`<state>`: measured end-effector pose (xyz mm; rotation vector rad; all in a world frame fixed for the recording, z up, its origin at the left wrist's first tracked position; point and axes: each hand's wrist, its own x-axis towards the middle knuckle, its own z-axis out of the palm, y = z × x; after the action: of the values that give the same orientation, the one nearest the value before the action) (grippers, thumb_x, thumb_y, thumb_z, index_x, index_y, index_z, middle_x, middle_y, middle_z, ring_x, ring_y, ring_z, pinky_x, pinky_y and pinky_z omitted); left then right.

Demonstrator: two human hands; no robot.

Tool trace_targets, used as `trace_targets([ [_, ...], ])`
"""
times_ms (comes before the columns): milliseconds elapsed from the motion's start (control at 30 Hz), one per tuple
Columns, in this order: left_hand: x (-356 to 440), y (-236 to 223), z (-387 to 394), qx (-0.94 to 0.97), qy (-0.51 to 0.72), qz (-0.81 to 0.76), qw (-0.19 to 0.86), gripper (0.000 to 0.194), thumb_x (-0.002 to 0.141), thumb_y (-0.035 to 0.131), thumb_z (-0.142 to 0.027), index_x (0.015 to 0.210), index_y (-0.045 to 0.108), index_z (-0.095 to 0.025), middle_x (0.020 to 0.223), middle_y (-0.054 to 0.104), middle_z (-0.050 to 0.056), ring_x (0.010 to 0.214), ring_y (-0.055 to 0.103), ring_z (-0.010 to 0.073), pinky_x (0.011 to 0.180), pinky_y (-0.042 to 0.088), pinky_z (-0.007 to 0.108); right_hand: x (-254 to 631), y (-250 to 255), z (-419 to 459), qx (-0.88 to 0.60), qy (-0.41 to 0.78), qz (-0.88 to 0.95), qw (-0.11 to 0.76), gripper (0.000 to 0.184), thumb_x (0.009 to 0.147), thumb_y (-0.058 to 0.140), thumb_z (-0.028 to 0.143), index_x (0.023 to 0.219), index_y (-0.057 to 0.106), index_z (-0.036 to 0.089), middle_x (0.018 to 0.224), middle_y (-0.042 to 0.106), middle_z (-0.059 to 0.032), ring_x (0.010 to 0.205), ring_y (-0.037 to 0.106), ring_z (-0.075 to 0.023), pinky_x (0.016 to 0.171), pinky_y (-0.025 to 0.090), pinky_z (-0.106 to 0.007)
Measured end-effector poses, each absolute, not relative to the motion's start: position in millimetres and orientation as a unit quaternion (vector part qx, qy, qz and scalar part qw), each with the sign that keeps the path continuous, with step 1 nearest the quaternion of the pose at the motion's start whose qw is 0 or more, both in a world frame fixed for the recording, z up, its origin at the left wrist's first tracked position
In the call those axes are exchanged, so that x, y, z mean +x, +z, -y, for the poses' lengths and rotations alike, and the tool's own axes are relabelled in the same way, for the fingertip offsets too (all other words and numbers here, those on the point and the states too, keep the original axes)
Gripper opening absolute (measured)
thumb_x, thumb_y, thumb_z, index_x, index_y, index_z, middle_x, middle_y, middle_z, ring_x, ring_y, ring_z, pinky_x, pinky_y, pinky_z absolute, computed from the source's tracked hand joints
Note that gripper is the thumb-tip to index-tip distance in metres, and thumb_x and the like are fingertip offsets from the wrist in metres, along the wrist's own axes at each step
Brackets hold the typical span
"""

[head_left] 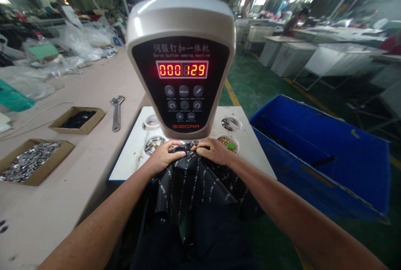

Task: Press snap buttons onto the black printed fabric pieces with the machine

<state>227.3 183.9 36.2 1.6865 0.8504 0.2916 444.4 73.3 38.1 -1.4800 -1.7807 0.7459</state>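
Observation:
Black fabric [194, 178] with lines of white print hangs from the front of the button machine [181, 19] down over my lap. My left hand [166, 156] pinches its upper edge on the left, thumb lying along the cloth. On the right side of the same edge, my right hand [213, 150] has its fingers closed, close to a small metal piece at the machine's working point. The exact spot under the machine head is partly hidden by my fingers. The red display [182, 69] on the black panel reads 000129.
Round wells in the white machine table [125, 165] hold small metal parts. To the left lie an adjustable wrench [117, 113], a box of metal pieces [31, 161] and a box of black pieces [78, 119]. A large blue bin [326, 149] stands at right.

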Motion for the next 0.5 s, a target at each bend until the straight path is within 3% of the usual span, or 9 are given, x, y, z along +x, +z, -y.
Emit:
trace_targets([
  [67, 227, 37, -182, 0.726, 0.131, -0.358, 0.573, 0.054, 0.071, 0.077, -0.046, 0.117, 0.064, -0.020, 0.109, 0.074, 0.006, 0.104, 0.067, 0.0270, 0.095, 0.050, 0.038, 444, 42, -72, -0.575, 0.311, 0.677, 0.338, 0.027, 0.094, 0.058, 0.037, 0.102, 0.079, 0.021, 0.105, 0.076, -0.0028, 0.103, 0.068, -0.0216, 0.094, 0.049, -0.031],
  [133, 227, 37, -182, 0.731, 0.136, -0.355, 0.567, 0.054, 0.071, 0.077, -0.046, 0.116, 0.066, -0.019, 0.113, 0.074, 0.006, 0.108, 0.066, 0.0277, 0.098, 0.049, 0.037, 443, 44, -71, -0.594, 0.311, 0.665, 0.329, 0.031, 0.087, 0.067, 0.047, 0.102, 0.079, 0.022, 0.105, 0.077, -0.0028, 0.102, 0.069, -0.0231, 0.092, 0.048, -0.031],
  [233, 227, 35, -185, 0.735, 0.135, -0.354, 0.562, 0.055, 0.069, 0.079, -0.047, 0.116, 0.068, -0.019, 0.112, 0.074, 0.006, 0.109, 0.066, 0.0291, 0.099, 0.049, 0.038, 442, 42, -72, -0.619, 0.290, 0.654, 0.323, 0.032, 0.079, 0.077, 0.041, 0.105, 0.078, 0.023, 0.108, 0.077, -0.0031, 0.103, 0.070, -0.0241, 0.093, 0.048, -0.031],
  [333, 227, 32, -190, 0.737, 0.123, -0.348, 0.566, 0.053, 0.069, 0.079, -0.049, 0.112, 0.070, -0.019, 0.108, 0.075, 0.006, 0.106, 0.067, 0.0295, 0.096, 0.050, 0.039, 444, 40, -72, -0.607, 0.307, 0.657, 0.324, 0.030, 0.078, 0.077, 0.033, 0.107, 0.078, 0.024, 0.110, 0.077, -0.0020, 0.105, 0.070, -0.0234, 0.094, 0.047, -0.031],
  [500, 228, 28, -197, 0.737, 0.108, -0.335, 0.576, 0.050, 0.069, 0.079, -0.050, 0.108, 0.071, -0.019, 0.104, 0.076, 0.005, 0.103, 0.068, 0.0281, 0.091, 0.050, 0.036, 445, 41, -72, -0.601, 0.336, 0.645, 0.331, 0.028, 0.080, 0.075, 0.034, 0.106, 0.078, 0.023, 0.108, 0.078, 0.0000, 0.105, 0.070, -0.0220, 0.094, 0.047, -0.029],
])
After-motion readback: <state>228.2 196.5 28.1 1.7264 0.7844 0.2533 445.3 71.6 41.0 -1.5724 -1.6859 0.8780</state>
